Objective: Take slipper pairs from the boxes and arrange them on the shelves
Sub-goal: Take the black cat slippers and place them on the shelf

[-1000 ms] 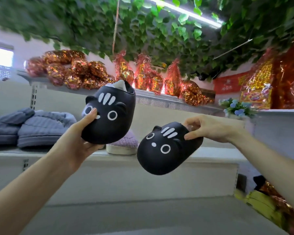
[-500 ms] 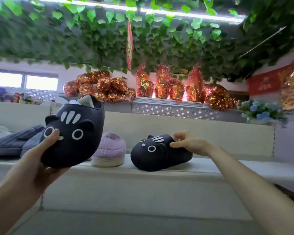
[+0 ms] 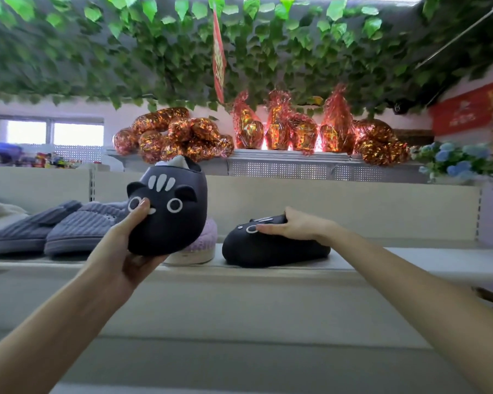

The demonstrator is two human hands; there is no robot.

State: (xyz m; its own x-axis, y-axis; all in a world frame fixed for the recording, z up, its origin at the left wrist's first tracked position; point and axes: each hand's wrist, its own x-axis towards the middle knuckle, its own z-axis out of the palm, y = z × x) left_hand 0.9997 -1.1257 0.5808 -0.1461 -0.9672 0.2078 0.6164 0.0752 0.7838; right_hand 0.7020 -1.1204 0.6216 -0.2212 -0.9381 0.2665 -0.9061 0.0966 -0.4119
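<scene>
Two black slippers with white cat faces make one pair. My left hand (image 3: pixel 126 245) grips one black cat slipper (image 3: pixel 171 211) from below and holds it in the air, toe up, in front of the shelf (image 3: pixel 410 263). The other black cat slipper (image 3: pixel 271 248) lies flat on the shelf, toe to the left. My right hand (image 3: pixel 293 226) rests on its top with the fingers laid over the upper, covering part of the cat face.
A lilac knitted slipper (image 3: pixel 202 245) stands on the shelf between the two black ones, half hidden. Grey-blue ribbed slippers (image 3: pixel 69 228) lie further left. Foil-wrapped gift bundles (image 3: pixel 268 129) fill the upper shelf under hanging green leaves; blue flowers (image 3: pixel 455 163) stand at right.
My right hand lowered its slipper from the air onto the shelf and now lies flat on top of it. The left hand's slipper has moved right, closer to the lilac one.
</scene>
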